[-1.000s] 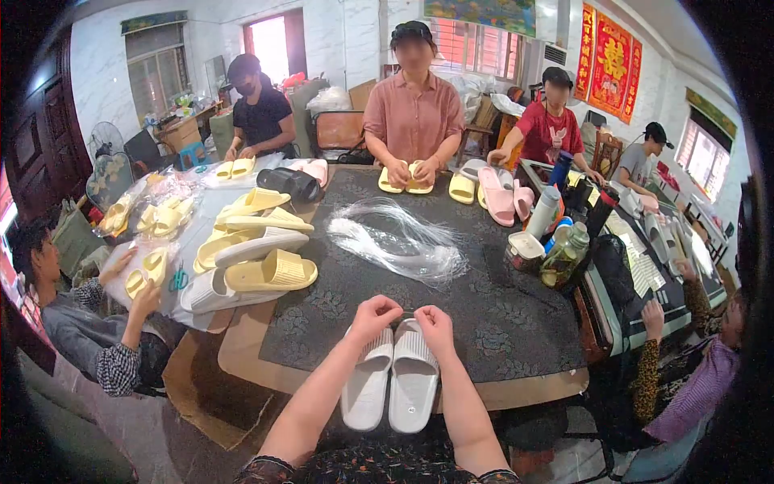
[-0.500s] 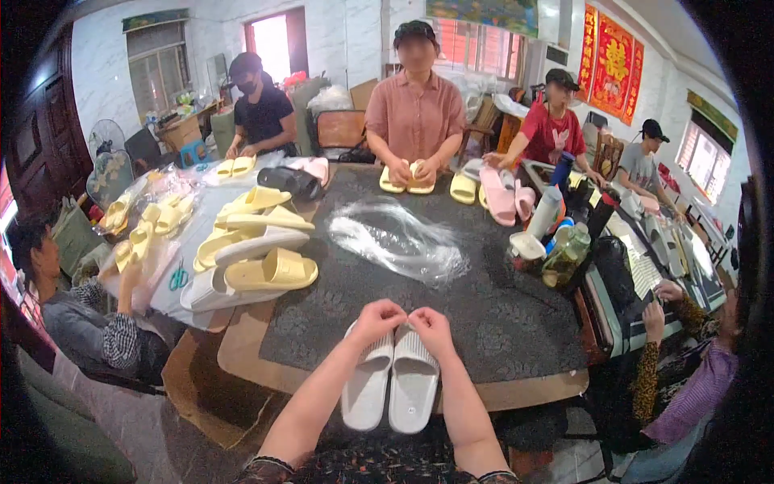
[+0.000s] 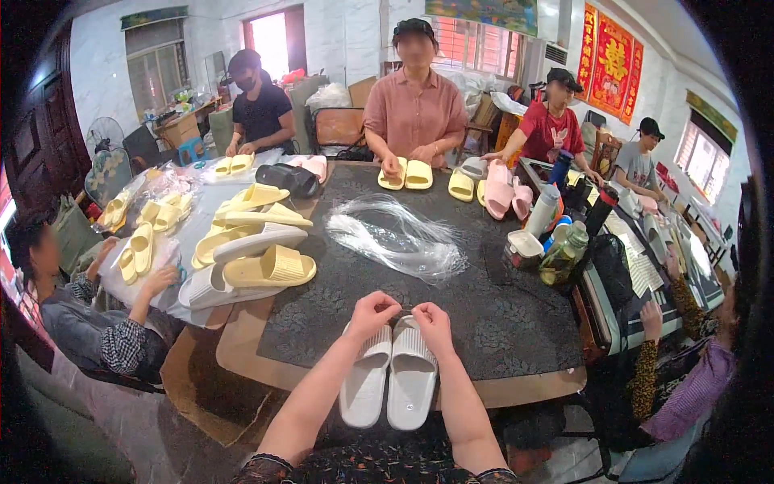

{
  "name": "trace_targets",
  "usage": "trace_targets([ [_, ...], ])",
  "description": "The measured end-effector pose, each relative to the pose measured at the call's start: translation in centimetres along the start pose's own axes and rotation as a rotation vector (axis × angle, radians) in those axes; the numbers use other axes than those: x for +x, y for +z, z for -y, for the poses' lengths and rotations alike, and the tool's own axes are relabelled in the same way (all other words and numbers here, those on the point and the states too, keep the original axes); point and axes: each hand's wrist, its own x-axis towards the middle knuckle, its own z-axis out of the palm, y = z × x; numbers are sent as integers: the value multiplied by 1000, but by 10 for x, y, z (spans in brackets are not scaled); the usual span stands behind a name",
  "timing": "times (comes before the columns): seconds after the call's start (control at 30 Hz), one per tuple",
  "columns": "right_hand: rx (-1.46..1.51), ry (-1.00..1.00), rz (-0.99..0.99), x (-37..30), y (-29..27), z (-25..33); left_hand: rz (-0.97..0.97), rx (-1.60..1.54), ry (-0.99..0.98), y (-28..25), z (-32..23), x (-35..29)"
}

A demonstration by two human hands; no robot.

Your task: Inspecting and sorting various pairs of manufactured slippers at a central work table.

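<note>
A pair of light grey slippers [image 3: 364, 394] lies side by side at the table's near edge, toes pointing away from me. Above the left slipper's toe, my left hand [image 3: 374, 315] is closed in a pinch. My right hand [image 3: 430, 328] pinches likewise over the right slipper's toe. A thin strand seems to run between the fingertips, too fine to see well. Beyond my hands, a loose bundle of clear plastic strands [image 3: 395, 242] is spread on the dark tabletop [image 3: 322, 323].
Yellow and grey slippers [image 3: 270, 268] are piled to the left. Across the table a person in a pink shirt [image 3: 415, 121] handles yellow slippers [image 3: 418, 174]. Pink slippers [image 3: 498, 192], bottles [image 3: 544, 208] and a lidded container [image 3: 526, 246] stand at the right. Other people work around.
My hands have moved slightly apart above the toes, still pinching. The person opposite has parted their hands over the yellow slippers. The person at left has put down the slippers they held.
</note>
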Motion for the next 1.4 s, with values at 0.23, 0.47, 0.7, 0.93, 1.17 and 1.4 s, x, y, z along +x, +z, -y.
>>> trace_targets([
  [0.23,15,5,94,0,2,-9,100,61,6,2,-9,-5],
  [0.47,-35,-27,121,3,2,-18,115,18,-4,-2,-2,-3],
  [0.7,64,-21,-27,4,0,-6,4,-40,-4,1,-2,4],
  [0.93,39,-78,-44,1,-3,-11,56,35,16,9,4,1],
  [1.17,-375,-660,-397,-1,9,31,-134,28,31,-1,5,2],
  [1.4,-741,-133,281,-78,-8,78,-303,25,-54,-5,27,10],
])
